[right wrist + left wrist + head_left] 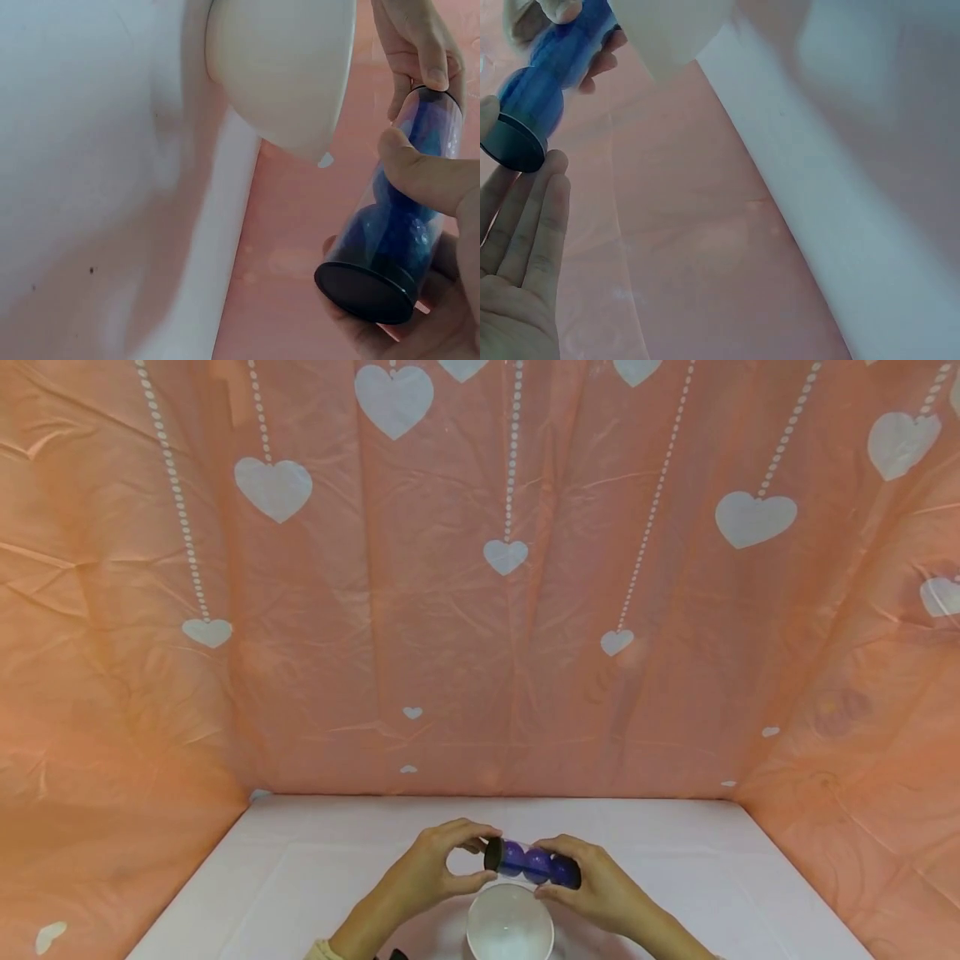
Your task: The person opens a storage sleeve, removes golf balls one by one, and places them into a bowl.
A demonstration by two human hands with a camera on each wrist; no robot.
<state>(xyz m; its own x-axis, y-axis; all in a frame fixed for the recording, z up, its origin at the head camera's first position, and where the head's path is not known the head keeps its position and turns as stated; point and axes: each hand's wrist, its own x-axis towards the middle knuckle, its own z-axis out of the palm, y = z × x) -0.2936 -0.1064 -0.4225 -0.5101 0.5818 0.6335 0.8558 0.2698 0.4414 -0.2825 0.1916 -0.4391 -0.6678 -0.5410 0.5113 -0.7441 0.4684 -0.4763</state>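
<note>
A clear tube (526,863) with black end caps holds several blue-purple balls. It is held sideways just beyond a white bowl (511,923). My left hand (438,864) pinches the capped left end between thumb and fingertips; in the left wrist view the dark cap (516,144) sits between them. My right hand (587,884) grips the tube's right part, its thumb across the clear wall. In the right wrist view the other black cap (365,291) shows in full, closing that end. Inside the tube the balls (397,225) lie in a row.
The bowl stands on a white table (315,860), near its front side and below the tube. Orange sheeting (465,635) with white hearts rises behind the table and along both sides. A small black object (397,954) shows at the bottom edge, left of the bowl.
</note>
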